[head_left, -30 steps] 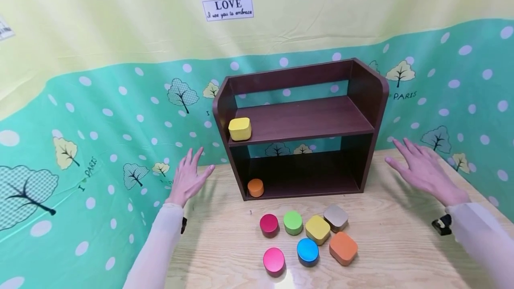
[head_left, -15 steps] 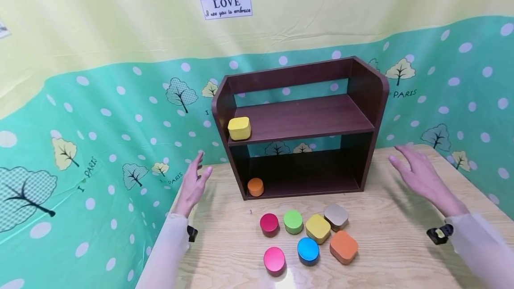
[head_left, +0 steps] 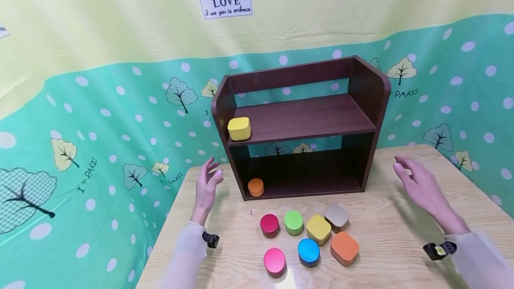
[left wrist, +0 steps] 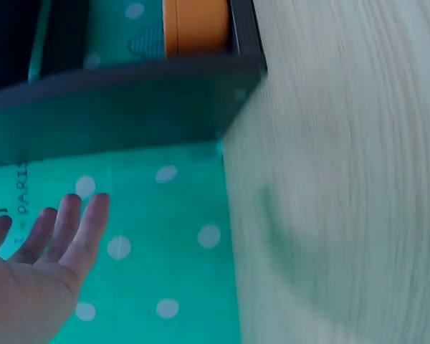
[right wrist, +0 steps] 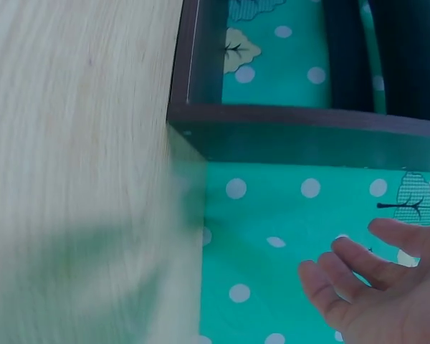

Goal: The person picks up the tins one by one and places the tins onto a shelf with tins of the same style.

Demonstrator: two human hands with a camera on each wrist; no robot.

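My left hand (head_left: 206, 193) hovers over the table left of a dark brown two-tier shelf (head_left: 305, 119), fingers relaxed and holding nothing. On the shelf's other side, my right hand (head_left: 419, 186) hangs in the air, also without anything in it. A yellow rounded-square tin (head_left: 239, 129) stands at the left end of the upper shelf. Below it, a small orange round tin (head_left: 255, 187) sits in the lower left corner. In the left wrist view, my loosely spread fingers are apart from the shelf's side panel (left wrist: 129, 115); the right wrist view likewise shows bare fingers near the other panel (right wrist: 301, 143).
In front of the shelf lie several tins: dark red (head_left: 269, 225), green (head_left: 294, 222), yellow (head_left: 318, 229), grey (head_left: 337, 217), pink (head_left: 275, 261), blue (head_left: 308, 252) and orange (head_left: 344, 248). A patterned curtain (head_left: 120, 92) encloses the wooden table (head_left: 237, 244) at the back and left.
My left hand has moved right, closer to the shelf, its fingers bending more. My right hand has dropped slightly and its fingers have curled in a little. The tins stay put.
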